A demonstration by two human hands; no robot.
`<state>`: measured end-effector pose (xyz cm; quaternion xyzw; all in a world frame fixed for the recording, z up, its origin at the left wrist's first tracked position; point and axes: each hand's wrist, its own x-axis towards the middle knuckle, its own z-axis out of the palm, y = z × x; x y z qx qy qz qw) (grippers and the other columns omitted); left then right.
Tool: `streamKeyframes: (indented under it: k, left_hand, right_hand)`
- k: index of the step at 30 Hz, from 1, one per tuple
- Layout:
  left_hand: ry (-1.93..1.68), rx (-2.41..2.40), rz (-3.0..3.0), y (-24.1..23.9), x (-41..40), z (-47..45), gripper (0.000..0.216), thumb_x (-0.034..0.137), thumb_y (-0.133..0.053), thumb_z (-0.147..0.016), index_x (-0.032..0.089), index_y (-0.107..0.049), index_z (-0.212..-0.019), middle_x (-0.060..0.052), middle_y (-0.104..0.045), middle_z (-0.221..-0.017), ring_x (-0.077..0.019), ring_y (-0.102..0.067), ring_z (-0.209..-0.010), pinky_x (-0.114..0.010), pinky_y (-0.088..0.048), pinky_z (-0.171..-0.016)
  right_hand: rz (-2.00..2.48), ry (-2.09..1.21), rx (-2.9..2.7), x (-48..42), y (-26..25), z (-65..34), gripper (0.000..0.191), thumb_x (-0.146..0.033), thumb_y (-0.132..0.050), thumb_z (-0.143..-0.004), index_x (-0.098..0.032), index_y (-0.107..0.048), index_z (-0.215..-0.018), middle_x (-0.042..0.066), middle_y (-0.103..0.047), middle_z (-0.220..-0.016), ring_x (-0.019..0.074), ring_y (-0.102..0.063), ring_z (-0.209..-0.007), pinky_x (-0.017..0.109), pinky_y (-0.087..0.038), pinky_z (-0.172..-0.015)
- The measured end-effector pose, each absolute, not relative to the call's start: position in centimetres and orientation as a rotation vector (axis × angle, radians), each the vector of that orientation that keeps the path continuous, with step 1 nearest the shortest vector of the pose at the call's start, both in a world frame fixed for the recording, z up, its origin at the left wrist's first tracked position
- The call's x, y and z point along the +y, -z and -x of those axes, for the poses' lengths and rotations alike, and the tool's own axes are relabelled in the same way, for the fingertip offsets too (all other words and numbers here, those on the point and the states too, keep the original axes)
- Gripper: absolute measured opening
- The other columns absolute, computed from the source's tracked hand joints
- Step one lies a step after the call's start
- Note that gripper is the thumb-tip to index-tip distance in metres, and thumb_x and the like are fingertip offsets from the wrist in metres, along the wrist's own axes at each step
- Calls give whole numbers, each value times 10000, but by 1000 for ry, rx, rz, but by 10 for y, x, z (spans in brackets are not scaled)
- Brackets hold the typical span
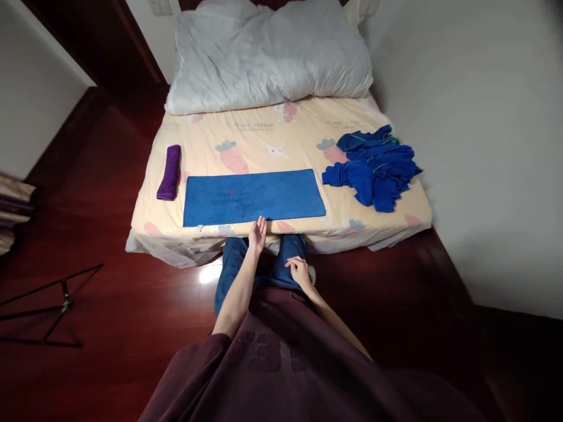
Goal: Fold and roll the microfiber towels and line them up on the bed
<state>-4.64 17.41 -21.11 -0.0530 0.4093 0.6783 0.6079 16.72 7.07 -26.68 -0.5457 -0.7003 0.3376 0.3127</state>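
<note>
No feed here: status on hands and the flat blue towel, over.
Left hand open at near edge of blue towel. Right hand empty, by thigh. Purple roll, blue pile lie apart.

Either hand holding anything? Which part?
Nothing held. The left hand lies open with fingertips at the near edge of the flat blue towel; the right hand is empty, by the jeans.

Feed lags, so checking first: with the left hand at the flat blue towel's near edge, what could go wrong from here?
1. The flat blue towel lies right at the near edge of the bed; a one-handed tug by the left hand may skew it or slide it off.
2. The right hand is down by the thigh, off the cloth, so the towel could bunch.
</note>
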Motion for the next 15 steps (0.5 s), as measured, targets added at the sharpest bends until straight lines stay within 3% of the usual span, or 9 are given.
streamKeyframes:
  k: [5, 9, 13, 15]
  left_hand:
    - [-1618, 931, 107, 215, 191, 46, 391, 234, -349, -1057, 179, -623, -1330, -93, -452, -1599, -165, -478, -1441, -303, -491, -1139]
    - [-1577, 1038, 70, 219, 194, 43, 427, 250, -307, -1066, 184, -604, -1365, -105, -465, -1589, -160, -492, -1430, -291, -489, -1134]
    - [-1577, 1101, 75, 228, 192, 45, 416, 256, -336, -1062, 215, -595, -1384, -99, -481, -1579, -165, -502, -1422, -310, -480, -1152]
    - [-1562, 1110, 81, 234, 191, 47, 413, 266, -349, -1062, 220, -598, -1387, -97, -500, -1564, -179, -509, -1418, -332, -486, -1152]
  right_hand:
    - [1437, -907, -1815, 70, 260, -167, 359, -110, -461, -850, -266, -734, -677, 54, -778, -864, 255, -751, -905, 416, -553, -894]
    - [1473, -976, -1712, 79, 249, -161, 316, -162, -484, -856, -278, -753, -739, 41, -778, -856, 249, -749, -818, 385, -588, -794]
    - [1386, -1089, -1586, 134, 224, -131, 264, -223, -480, -868, -223, -742, -837, 67, -768, -918, 216, -723, -696, 337, -595, -657]
    - [1353, -1041, -1619, 184, 206, -108, 261, -243, -483, -897, -197, -739, -872, 87, -763, -989, 207, -722, -733, 328, -596, -688]
